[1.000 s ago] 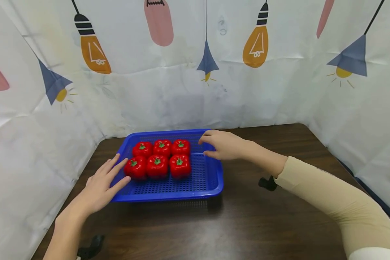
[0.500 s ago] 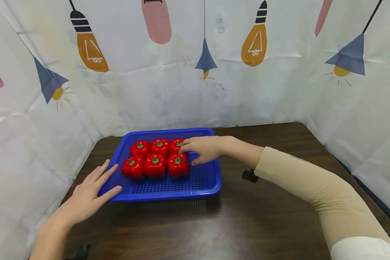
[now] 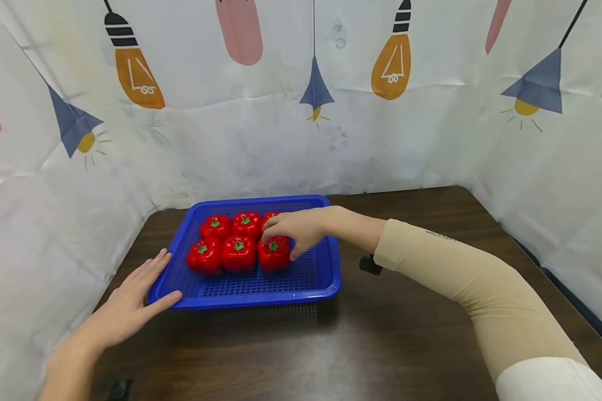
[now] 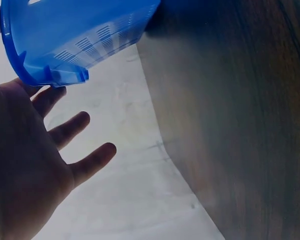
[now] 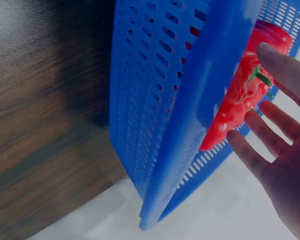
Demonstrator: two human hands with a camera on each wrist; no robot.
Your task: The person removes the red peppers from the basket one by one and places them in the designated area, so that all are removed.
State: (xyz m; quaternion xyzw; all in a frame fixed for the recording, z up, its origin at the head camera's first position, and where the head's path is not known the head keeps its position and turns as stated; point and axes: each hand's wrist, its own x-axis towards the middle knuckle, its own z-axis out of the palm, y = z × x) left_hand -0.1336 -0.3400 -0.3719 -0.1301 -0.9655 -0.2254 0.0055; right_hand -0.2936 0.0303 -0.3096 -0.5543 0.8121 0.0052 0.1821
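A blue plastic basket (image 3: pixel 246 301) holds several red bell peppers (image 3: pixel 238 253) with green stems, set in two rows. My right hand (image 3: pixel 302 227) is over the right end of the rows, and its fingers partly hide the back right pepper. Thumb and fingers are spread around the front right bell pepper (image 3: pixel 272 259); the right wrist view has the thumb close to a red pepper (image 5: pixel 245 85), contact unclear. My left hand (image 3: pixel 126 305) lies at the basket's left front corner, fingers straight. In the left wrist view, its fingers are spread beside and under the rim.
The basket stands on a dark brown wooden table (image 3: pixel 381 334), towards its back left. A white curtain (image 3: pixel 261 145) printed with lamps and bulbs encloses the back and sides. A beige sleeve (image 3: pixel 446 267) covers the right forearm.
My right hand has moved left from the basket's right rim to the front right pepper. My left hand has drawn back slightly toward the left front corner. The peppers stay in place.
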